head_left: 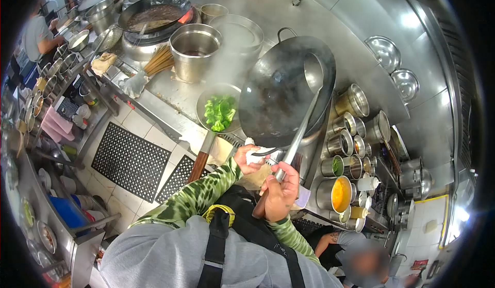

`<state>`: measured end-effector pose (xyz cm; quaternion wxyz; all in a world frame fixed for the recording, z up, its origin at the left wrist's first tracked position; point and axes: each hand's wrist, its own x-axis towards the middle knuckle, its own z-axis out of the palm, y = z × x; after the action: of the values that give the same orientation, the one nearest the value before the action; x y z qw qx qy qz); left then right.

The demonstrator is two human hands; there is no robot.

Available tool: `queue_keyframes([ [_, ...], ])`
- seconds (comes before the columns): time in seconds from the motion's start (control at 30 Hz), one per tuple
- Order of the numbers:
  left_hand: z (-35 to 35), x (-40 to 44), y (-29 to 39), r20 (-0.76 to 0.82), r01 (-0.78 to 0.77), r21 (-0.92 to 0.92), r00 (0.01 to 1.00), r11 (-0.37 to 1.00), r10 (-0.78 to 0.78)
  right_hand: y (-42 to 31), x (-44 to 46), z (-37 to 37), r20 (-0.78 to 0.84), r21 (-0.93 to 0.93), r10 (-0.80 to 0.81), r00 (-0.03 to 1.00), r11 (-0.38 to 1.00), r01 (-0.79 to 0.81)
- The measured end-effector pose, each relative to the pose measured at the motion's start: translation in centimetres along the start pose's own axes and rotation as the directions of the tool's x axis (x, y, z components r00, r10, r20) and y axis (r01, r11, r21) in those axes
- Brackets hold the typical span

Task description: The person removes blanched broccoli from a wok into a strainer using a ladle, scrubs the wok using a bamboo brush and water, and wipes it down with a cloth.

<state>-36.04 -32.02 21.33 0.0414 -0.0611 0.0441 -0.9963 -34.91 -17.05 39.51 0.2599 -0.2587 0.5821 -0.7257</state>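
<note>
My left hand point(245, 161) is closed around a white cloth point(256, 156) at the near loop handle of a large black wok point(273, 92). The wok is tilted over the range, with dark wet marks inside and steam about it. In my right hand point(281, 194) is a long metal ladle point(304, 118), gripped low near its wooden end. Its bowl lies against the wok's upper right wall. Left of the wok, bright green broccoli point(220, 112) sits in a round metal strainer or pan point(202, 102), whose wooden handle point(198, 167) points toward me.
A tall steel pot point(196, 45) and a second wok point(154, 14) with brown liquid stand further left, near a bamboo brush point(157, 61). At right are several seasoning containers, one with orange-yellow liquid point(341, 195). A co-worker point(356, 254) is at lower right, another person point(38, 35) at far left.
</note>
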Motion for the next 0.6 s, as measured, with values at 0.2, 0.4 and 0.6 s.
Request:
queue_keyframes([
  [0.2, 0.9, 1.3, 0.2, -0.079, 0.029, 0.077, 0.997, 0.997, -0.022, -0.1, 1.6, -1.8, -0.072, -0.001, -0.027, 0.997, 1.000, 0.027],
  [0.4, 2.3, 8.1, 1.6, -0.487, 0.050, 0.480, 0.846, 0.876, 0.218, -7.4, 9.0, -8.9, -0.155, 0.085, -0.168, 0.973, 0.979, 0.183],
  [0.6, 2.7, 12.7, 4.3, -0.603, 0.123, 0.740, 0.555, 0.661, 0.573, -6.9, 17.4, -20.6, -0.269, -0.256, -0.114, 0.957, 0.966, 0.043],
])
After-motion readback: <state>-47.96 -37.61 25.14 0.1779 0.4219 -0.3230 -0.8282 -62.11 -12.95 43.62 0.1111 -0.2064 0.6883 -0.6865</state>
